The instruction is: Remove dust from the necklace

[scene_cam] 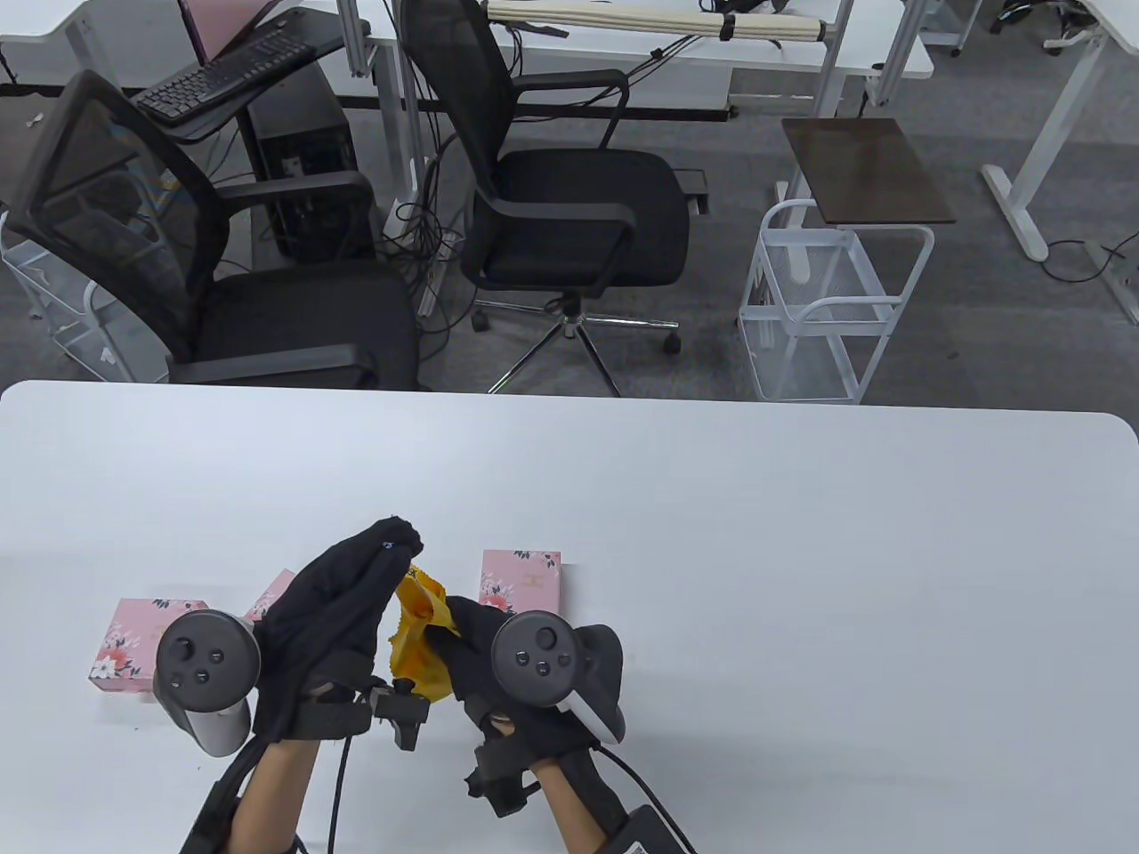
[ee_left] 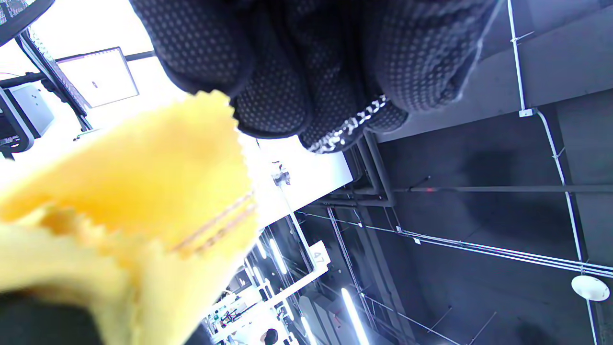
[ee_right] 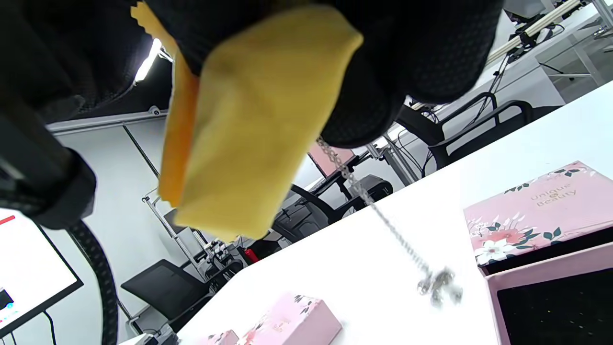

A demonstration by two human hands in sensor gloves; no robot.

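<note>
Table view: left hand (scene_cam: 343,592) raised above white surface (scene_cam: 712,534), its fingers (scene_cam: 391,543) held straight and pressed together against the top edge of yellow cloth (scene_cam: 418,632). Right hand (scene_cam: 480,658) just beside it, gripping the cloth from the other side. Three pink boxes on the surface behind the hands: far-left box (scene_cam: 125,649), middle box (scene_cam: 271,596) mostly hidden by left hand, right box (scene_cam: 521,578). Necklace not visible here.

Left wrist view: camera tilted toward ceiling. Fingers (ee_left: 268,96) bunched closed, pinching a silver chain (ee_left: 345,129). Cloth (ee_left: 143,191) blurred in front, a thin chain strand lying across it.

Right wrist view: fingers (ee_right: 397,72) closed around folded cloth (ee_right: 249,129). Necklace (ee_right: 383,220) hangs from the cloth, pendant (ee_right: 438,285) dangling blurred above the surface, near an open pink box (ee_right: 536,211).
</note>
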